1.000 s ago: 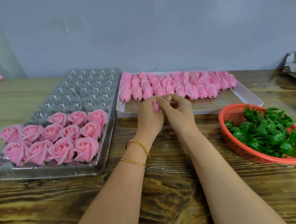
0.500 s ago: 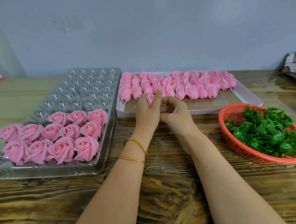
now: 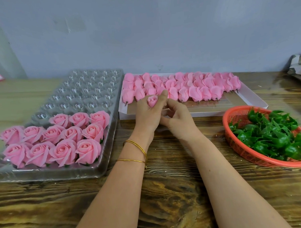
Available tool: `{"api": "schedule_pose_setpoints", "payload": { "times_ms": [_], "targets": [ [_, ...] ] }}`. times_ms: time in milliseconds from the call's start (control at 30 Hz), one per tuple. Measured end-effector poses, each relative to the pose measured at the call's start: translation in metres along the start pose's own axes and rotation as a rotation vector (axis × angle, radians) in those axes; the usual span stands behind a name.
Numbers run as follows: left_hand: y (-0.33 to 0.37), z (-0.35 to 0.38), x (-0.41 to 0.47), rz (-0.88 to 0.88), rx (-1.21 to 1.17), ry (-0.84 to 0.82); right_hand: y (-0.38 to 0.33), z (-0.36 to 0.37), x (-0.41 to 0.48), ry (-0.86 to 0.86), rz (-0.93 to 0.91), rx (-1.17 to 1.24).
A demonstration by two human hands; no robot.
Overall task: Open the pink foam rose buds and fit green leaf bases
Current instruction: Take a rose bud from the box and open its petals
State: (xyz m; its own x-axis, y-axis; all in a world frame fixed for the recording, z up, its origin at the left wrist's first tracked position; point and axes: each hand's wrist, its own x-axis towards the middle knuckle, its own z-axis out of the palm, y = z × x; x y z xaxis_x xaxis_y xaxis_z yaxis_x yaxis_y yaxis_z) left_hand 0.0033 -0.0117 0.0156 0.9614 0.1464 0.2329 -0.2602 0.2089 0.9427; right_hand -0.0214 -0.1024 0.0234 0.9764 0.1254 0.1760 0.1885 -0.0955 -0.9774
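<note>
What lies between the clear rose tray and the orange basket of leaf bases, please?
Head view: the left hand, holding a rose bud, and the right hand.

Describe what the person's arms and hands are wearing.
Both forearms are bare, with no sleeves in view. The left hand and right hand are ungloved. The left wrist carries two thin gold bangles; the right wrist has nothing on it.

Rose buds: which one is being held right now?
The bud gripped in the left hand, tip pointing up, at the near edge of the white box. The other buds lie in rows inside that box, untouched.
</note>
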Motion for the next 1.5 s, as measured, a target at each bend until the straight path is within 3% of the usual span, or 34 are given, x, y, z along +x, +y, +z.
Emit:
{"api": "schedule_pose_setpoints", "payload": {
  "times_ms": [333, 700, 1267, 1500],
  "targets": [
    [0.0031, -0.0024, 0.0003, 0.021, 0.041, -0.064, 0.0019, -0.0011, 0.0011, -0.078, -0.008, 0.089],
    [-0.0002, 0.0016, 0.0027, -0.044, 0.017, 0.007, 0.0020, 0.0017, 0.0023, 0.062, -0.005, -0.005],
    [0.0008, -0.0026, 0.0019, 0.021, 0.066, -0.007, 0.0010, 0.0007, 0.0010, -0.066, -0.025, 0.036],
    [-0.0043, -0.0008, 0.0048, -0.015, 0.038, 0.037, 0.0033, 0.0014, 0.0023, 0.026, -0.053, -0.053]
  ]
}}
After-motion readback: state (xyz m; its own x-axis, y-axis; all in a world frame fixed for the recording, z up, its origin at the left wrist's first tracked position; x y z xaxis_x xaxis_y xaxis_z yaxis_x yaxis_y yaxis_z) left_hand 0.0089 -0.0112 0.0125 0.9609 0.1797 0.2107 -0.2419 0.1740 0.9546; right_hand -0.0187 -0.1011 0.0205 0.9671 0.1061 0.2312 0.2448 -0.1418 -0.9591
